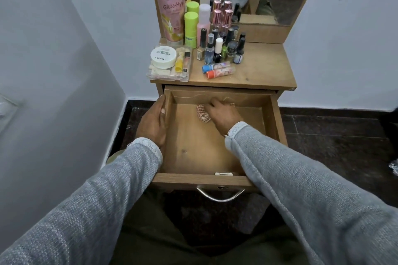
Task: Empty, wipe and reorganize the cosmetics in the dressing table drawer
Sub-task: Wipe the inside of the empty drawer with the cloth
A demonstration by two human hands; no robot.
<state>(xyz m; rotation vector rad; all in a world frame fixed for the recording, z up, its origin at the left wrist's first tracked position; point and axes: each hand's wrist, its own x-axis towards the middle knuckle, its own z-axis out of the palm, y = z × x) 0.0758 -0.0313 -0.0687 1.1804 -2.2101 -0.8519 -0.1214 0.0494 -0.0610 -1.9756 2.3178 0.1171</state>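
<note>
Drawer: we have the drawer (193, 150) pulled fully out under the desk front edge, its wooden floor bare except for the cloth and a small white item at the front wall.
Cloth: a small patterned cloth (202, 114) lies on the drawer floor near the back wall, towards the middle.
Right hand: our right hand (224, 114) presses down on the cloth, fingers bent over it and holding it; the far part of the cloth is hidden beneath the hand.
Left hand: our left hand (154, 122) lies flat along the outside of the drawer's left wall, fingers straight, thumb over the rim, steadying it.
Handling: we judge the cloth soft, light and limp, so it will bunch; a flat palm over its middle should carry it into the corners.
Desk: cosmetics stand on the desk (265, 71) towards its back left, with a pink tube (170, 2), green bottles (190, 28), small nail polish bottles (221, 49), two lip balms (217, 70) lying flat and a clear tray (170, 69) at the front left corner.
In the way: nothing blocks the wipe, we think; the small white item (224, 173) by the front wall might get pushed.
</note>
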